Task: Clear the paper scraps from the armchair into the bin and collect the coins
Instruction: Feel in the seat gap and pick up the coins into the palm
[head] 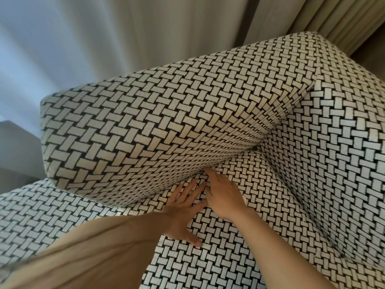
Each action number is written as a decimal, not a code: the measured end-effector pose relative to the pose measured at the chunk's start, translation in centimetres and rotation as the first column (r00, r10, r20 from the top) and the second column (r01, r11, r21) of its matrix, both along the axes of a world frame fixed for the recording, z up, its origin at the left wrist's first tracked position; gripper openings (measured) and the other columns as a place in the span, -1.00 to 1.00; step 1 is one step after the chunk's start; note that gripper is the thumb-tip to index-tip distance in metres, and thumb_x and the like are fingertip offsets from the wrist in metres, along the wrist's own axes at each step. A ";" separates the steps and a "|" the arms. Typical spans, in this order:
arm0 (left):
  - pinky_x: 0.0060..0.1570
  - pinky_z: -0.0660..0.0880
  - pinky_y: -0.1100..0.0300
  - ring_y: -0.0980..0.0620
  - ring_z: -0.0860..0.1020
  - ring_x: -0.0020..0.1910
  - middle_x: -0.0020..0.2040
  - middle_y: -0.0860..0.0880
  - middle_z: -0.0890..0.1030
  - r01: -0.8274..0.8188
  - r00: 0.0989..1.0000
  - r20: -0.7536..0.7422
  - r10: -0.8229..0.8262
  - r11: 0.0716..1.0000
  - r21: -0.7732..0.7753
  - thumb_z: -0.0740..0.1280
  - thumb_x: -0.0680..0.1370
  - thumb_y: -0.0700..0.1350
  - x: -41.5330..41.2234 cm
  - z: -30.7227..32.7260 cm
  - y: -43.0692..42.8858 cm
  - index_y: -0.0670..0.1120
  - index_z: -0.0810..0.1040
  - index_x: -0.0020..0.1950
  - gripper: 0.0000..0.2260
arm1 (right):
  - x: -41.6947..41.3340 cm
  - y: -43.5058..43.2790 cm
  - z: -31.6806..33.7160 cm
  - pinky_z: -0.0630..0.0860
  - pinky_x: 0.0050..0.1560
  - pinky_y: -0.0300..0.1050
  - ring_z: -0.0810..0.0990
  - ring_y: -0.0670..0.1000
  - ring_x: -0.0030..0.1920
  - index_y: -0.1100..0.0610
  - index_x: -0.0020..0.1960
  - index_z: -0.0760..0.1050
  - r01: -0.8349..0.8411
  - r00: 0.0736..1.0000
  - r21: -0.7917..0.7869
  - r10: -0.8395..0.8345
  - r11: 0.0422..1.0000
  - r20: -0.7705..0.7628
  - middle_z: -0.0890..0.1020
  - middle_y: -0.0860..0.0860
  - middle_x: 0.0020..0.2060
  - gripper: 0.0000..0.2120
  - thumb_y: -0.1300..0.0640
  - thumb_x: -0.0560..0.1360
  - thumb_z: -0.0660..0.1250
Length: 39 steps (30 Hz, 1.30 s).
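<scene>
You are looking down at the armchair point(291, 163), upholstered all over in a black-and-white basket-weave pattern. Its loose cushion point(156, 122), in the same weave with a warmer cream tint, is tilted up off the seat, its lower edge touching the seat fabric. No scraps or coins show on the visible seat.

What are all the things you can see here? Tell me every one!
armchair: one, black-and-cream woven pattern, fills the middle and right.
cushion: one, same pattern, tilted up off the seat.
curtains: pale grey and beige, behind the chair.
paper scraps, coins, bin: none visible.
left hand: one, fingers spread flat on the seat, tan sleeve behind it.
right hand: one, fingertips reaching under the cushion's edge; whether it holds anything is hidden.
</scene>
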<state>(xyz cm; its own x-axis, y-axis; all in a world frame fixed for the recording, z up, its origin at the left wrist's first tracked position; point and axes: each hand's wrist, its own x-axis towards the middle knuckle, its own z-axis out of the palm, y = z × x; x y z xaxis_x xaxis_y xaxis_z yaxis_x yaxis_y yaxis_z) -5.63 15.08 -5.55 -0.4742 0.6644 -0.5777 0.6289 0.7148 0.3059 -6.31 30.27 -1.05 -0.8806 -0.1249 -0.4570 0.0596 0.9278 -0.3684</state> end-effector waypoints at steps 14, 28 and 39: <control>0.26 -0.57 -0.05 0.03 -0.68 0.23 0.31 0.02 -0.63 -0.005 1.000 0.013 0.005 1.000 -0.021 0.30 0.33 0.41 0.0 0.1 0.1 0.14 -0.46 0.42 0.06 | -1.4 -1.6 0.2 0.12 0.40 0.02 0.13 0.03 0.43 0.06 0.51 0.10 0.010 1.000 0.139 -0.011 0.990 0.009 0.15 -0.06 0.48 -0.46 0.12 0.56 0.11; 0.11 -0.68 0.11 0.10 -0.69 0.22 0.25 0.10 -0.70 -0.010 1.000 0.002 0.010 1.000 0.001 0.30 0.31 0.43 0.0 0.4 0.0 0.24 -0.60 0.26 0.06 | 0.8 0.0 1.1 -0.35 0.47 0.10 -0.22 0.01 0.53 0.09 0.55 -0.01 -0.112 0.991 0.217 0.126 0.970 -0.048 0.05 -0.03 0.54 -0.45 0.06 0.60 0.05; 0.21 -0.62 -0.02 0.05 -0.65 0.28 0.31 0.10 -0.66 -0.039 0.998 -0.054 0.040 0.999 0.022 0.36 0.27 0.40 0.2 0.9 0.4 0.34 -0.53 0.31 0.08 | 9.3 2.7 2.1 -0.39 0.40 0.05 -0.16 0.00 0.53 0.11 0.54 0.03 -0.085 0.996 0.220 0.090 0.972 -0.014 0.05 -0.03 0.54 -0.47 0.10 0.60 0.08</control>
<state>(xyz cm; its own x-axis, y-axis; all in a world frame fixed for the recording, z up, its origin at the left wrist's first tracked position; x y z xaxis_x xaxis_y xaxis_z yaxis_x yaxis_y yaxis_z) -5.38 15.49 -4.63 -0.5302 0.6564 -0.5367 0.6165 0.7330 0.2875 3.01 32.97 1.02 -0.8817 -0.1013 -0.4608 -0.0319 0.9872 -0.1561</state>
